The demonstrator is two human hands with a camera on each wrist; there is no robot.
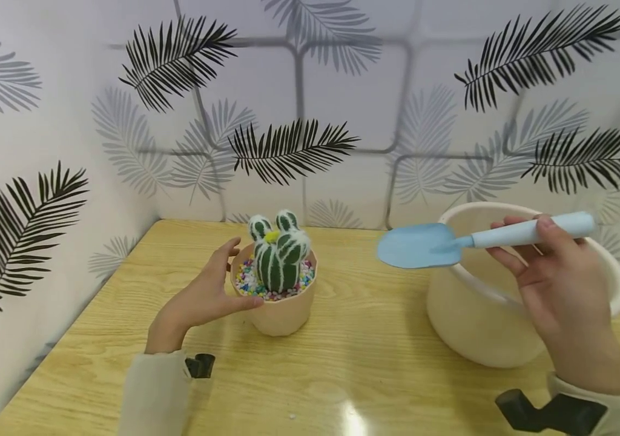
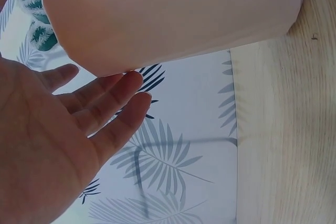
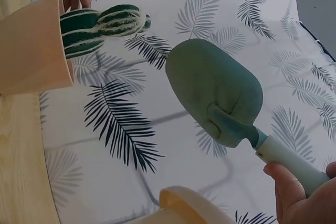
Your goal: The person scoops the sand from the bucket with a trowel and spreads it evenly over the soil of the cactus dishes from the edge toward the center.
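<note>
A potted cactus [image 1: 280, 260] with white fuzzy ribs stands upright among colourful pebbles in a peach pot [image 1: 283, 318]. At the pot's left side is my left hand [image 1: 201, 300], thumb resting on the near rim, the other fingers spread and nearly straight along the side. My right hand [image 1: 560, 278] holds a small blue trowel by its pale handle [image 1: 528, 233]. The trowel's blade [image 1: 416, 246] points left in the air, beside and above the rim of a large cream tub [image 1: 479, 330]. In the right wrist view the blade [image 3: 210, 87] carries nothing visible.
The pot and tub stand on a light wood table [image 1: 364, 339], with a gap between them. Behind and to the left rises a white leaf-patterned backdrop [image 1: 342, 91]. Each wrist wears a black device [image 1: 552, 412].
</note>
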